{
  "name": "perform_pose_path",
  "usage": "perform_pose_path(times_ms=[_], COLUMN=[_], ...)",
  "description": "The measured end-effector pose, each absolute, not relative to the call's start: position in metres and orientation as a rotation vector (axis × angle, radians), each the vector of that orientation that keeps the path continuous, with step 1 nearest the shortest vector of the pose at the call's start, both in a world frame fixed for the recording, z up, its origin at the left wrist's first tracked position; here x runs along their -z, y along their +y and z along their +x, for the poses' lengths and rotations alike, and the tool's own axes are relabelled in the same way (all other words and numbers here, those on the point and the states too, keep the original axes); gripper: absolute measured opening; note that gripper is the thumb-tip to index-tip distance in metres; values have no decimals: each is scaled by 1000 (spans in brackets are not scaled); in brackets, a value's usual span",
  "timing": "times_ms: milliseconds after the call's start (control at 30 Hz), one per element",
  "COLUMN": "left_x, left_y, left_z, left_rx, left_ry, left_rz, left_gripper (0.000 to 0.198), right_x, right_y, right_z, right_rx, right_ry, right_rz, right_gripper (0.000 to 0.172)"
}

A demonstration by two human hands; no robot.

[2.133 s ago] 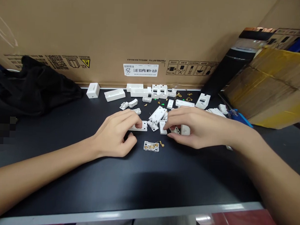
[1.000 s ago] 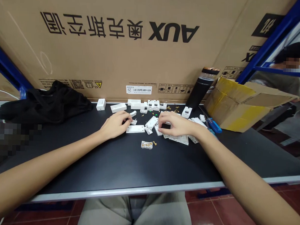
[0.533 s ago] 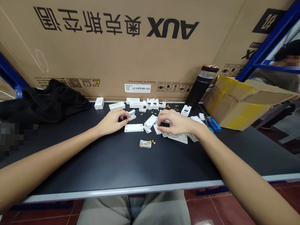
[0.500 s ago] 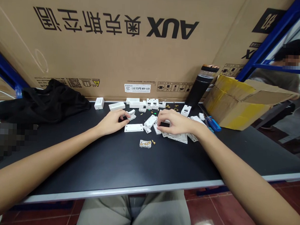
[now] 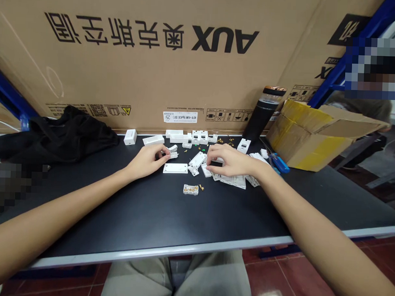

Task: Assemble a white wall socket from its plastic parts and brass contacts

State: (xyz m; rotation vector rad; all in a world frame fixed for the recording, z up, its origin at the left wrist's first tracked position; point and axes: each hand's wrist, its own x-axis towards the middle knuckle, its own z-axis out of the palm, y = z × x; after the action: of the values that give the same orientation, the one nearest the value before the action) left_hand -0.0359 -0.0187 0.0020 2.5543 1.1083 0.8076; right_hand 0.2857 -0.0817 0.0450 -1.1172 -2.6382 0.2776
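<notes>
My left hand [image 5: 149, 160] reaches to the middle of the black table, with thumb and forefinger closed on a small white plastic piece [image 5: 173, 155]. My right hand [image 5: 228, 161] is curled over a heap of white plastic parts, thumb and fingertips drawn together; what they hold, if anything, is too small to make out. Between the hands lie a flat white cover [image 5: 175, 168] and a longer white part [image 5: 197, 159]. Nearer to me rests a white socket base [image 5: 191, 189] with brass contacts in it, and a loose brass piece [image 5: 201, 187] beside it.
Along the back stand white housings [image 5: 176, 136], with small brass pieces [image 5: 229, 142] near them. A black flask [image 5: 261, 115], a taped carton [image 5: 309, 139] and a blue-handled tool [image 5: 279, 163] are on the right. Black cloth [image 5: 62, 132] lies at left. Another person [image 5: 364, 106] is beyond.
The fingers of my left hand have closed on the small white plastic piece, which has shifted slightly. My right hand stays almost where it was.
</notes>
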Motion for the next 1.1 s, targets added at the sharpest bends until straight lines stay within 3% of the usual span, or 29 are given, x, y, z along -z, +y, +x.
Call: perform_pose_path(times_ms=[200, 633, 1100], left_x=[-1, -11, -24], left_y=[-18, 22, 16], left_z=[-36, -26, -10], left_rx=[-777, -651, -761], left_ry=[1128, 1242, 1062], left_rz=[2593, 2699, 2737], left_gripper=[21, 42, 30], right_x=[-45, -48, -47], right_y=[-83, -83, -83], right_z=[286, 292, 294], right_rx=[-270, -217, -201], right_ry=[-2639, -2636, -2626], right_rz=[-1123, -1126, -1135], right_gripper=[17, 21, 21])
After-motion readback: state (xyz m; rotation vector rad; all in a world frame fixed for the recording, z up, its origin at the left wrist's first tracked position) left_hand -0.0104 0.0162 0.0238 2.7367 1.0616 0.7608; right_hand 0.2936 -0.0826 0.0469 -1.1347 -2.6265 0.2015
